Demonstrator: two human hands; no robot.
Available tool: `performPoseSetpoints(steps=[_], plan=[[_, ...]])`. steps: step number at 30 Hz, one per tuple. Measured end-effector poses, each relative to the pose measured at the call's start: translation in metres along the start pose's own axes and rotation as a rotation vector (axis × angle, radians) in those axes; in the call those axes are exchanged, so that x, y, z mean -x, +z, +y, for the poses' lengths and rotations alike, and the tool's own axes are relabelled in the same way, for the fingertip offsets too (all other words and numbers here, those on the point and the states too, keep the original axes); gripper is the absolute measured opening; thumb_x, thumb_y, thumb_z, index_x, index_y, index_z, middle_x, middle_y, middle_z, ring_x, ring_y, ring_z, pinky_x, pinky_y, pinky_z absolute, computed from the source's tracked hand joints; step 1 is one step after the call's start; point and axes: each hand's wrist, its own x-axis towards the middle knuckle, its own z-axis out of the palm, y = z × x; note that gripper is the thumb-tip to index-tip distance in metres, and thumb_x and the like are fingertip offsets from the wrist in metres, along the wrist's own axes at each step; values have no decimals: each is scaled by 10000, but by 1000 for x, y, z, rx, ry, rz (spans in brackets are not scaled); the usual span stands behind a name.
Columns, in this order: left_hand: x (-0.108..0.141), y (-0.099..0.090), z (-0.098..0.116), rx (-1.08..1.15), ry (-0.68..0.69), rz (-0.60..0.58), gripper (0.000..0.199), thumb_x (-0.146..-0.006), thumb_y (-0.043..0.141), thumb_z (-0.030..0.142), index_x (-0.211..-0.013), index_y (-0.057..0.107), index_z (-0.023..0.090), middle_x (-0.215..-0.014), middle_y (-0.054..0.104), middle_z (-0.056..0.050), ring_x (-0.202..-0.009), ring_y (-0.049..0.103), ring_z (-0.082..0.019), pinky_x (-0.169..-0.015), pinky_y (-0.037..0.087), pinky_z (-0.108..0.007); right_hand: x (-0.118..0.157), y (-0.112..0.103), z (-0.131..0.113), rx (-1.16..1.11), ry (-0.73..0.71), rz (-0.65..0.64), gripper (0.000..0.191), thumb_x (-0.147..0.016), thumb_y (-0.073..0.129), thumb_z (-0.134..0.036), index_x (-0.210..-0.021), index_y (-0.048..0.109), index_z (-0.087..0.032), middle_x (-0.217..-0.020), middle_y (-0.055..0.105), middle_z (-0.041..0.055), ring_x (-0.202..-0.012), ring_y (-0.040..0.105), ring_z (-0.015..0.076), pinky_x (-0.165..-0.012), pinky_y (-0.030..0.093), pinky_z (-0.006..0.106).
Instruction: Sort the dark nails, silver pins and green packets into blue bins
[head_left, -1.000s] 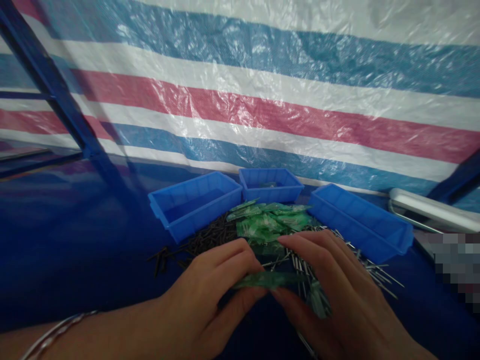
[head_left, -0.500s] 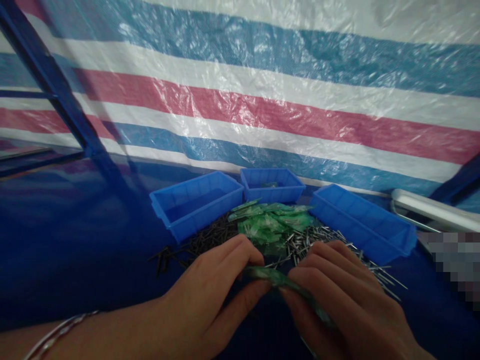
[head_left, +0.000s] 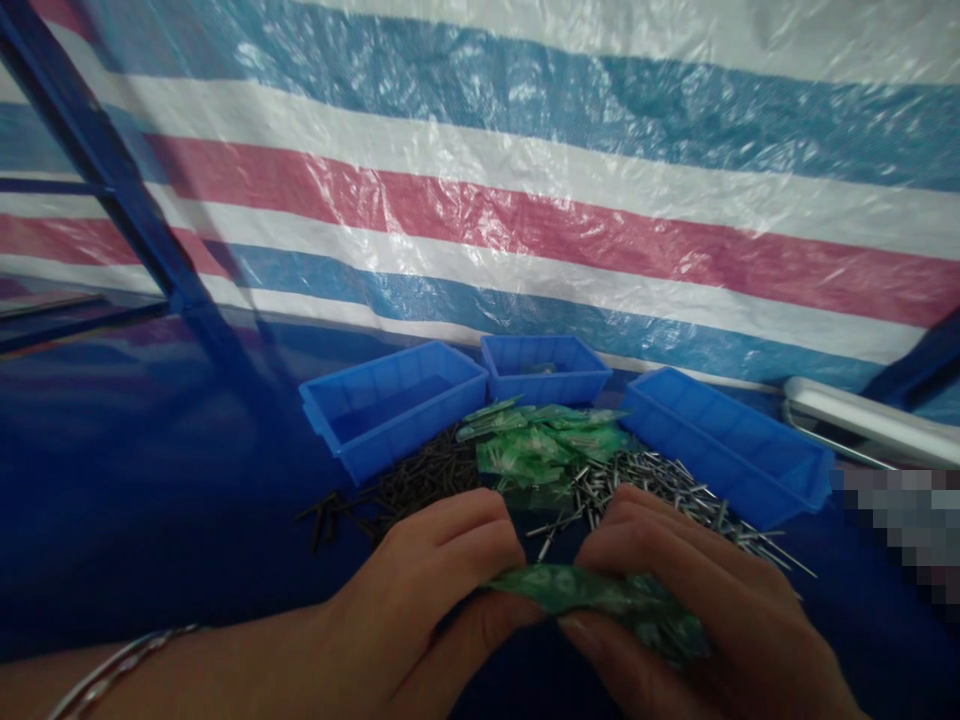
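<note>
Between my two hands stretches a small green plastic bag (head_left: 577, 588), low in the head view. My left hand (head_left: 442, 590) pinches its left end between thumb and fingers. Its right part is gripped by my right hand (head_left: 705, 590), whose fingers hide some of it. Shiny metal pieces seem to show through the bag at the right. Just beyond my hands lies a pile of similar green bags (head_left: 532, 440). Dark thin pins or screws (head_left: 420, 475) are heaped to its left, and silvery rivet-like pins (head_left: 652, 480) to its right.
Three blue plastic bins stand behind the piles: a left bin (head_left: 405, 440), a middle bin (head_left: 547, 385) with something small inside, and a right bin (head_left: 727, 445). A striped plastic sheet (head_left: 480, 220) hangs behind. A white bar-shaped object (head_left: 862, 415) is at the right.
The green bag is lower and tilted, so more of its face shows. Both hands have shifted slightly downward, still gripping it. The bins and piles have stayed put.
</note>
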Motion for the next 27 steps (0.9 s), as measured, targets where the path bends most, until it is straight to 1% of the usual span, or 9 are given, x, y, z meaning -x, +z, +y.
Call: performPoseSetpoints(steps=[4, 6, 9, 12, 15, 18, 20, 22, 27], plan=[[2, 1, -2, 5, -51, 18, 148, -955, 419, 114, -981, 506, 231, -958, 556, 39, -857, 549, -66, -840, 419, -78, -3, -3, -1, -137, 49, -44, 92, -812, 576, -201, -723, 565, -222, -618, 588, -35, -558, 573, 98, -521, 478, 185], [2, 1, -2, -29, -29, 29, 131, -958, 419, 126, -982, 487, 235, -927, 556, 48, -863, 554, -68, -844, 418, -77, -2, -4, -3, -152, 58, -38, 119, -833, 557, -238, -716, 578, -239, -633, 608, -25, -585, 594, 118, -548, 503, 202], [2, 1, -1, -96, -13, 43, 83, -960, 417, 164, -945, 464, 230, -867, 546, 47, -814, 565, -80, -817, 440, -83, -1, -3, -4, -93, 92, -42, 179, -876, 490, -254, -750, 617, -263, -687, 642, -3, -654, 627, 153, -591, 529, 231], [3, -1, -1, -127, -21, 14, 86, -957, 396, 168, -933, 455, 226, -850, 540, 47, -790, 567, -83, -813, 449, -87, -1, 1, -3, -46, 46, -49, 264, -904, 430, -249, -736, 633, -274, -638, 627, 3, -614, 619, 160, -545, 524, 234], [5, -3, -1, -135, -15, -25, 103, -956, 386, 154, -1002, 436, 233, -943, 552, 51, -881, 562, -73, -894, 411, -83, -1, 3, -1, -5, -19, -10, 341, -918, 392, -243, -658, 611, -271, -554, 584, 0, -538, 592, 153, -490, 504, 225], [6, -3, -2, -123, 5, -28, 118, -960, 386, 167, -1043, 423, 241, -991, 554, 48, -934, 555, -71, -915, 395, -78, 2, 0, -4, 55, 10, -34, 313, -911, 423, -229, -655, 601, -258, -578, 608, -1, -540, 597, 146, -516, 515, 220], [5, -2, -2, -113, -14, -22, 113, -955, 392, 164, -1029, 429, 241, -948, 559, 50, -889, 566, -70, -880, 414, -70, 3, -2, -5, 73, 19, -45, 298, -909, 434, -225, -660, 597, -249, -599, 623, -2, -554, 604, 140, -536, 521, 215], [3, -2, -1, -105, -15, -33, 107, -946, 412, 162, -1010, 435, 244, -932, 564, 53, -865, 572, -72, -858, 430, -76, 3, -2, -5, 78, 5, -42, 301, -909, 434, -217, -653, 589, -241, -595, 624, -5, -546, 602, 133, -531, 518, 207], [-1, -7, 1, -75, 11, -80, 201, -909, 462, 128, -1066, 444, 253, -935, 585, 34, -879, 587, -99, -812, 472, -107, 2, 5, 0, 84, -32, -50, 292, -906, 449, -219, -644, 580, -229, -602, 628, -6, -547, 603, 125, -542, 517, 201]])
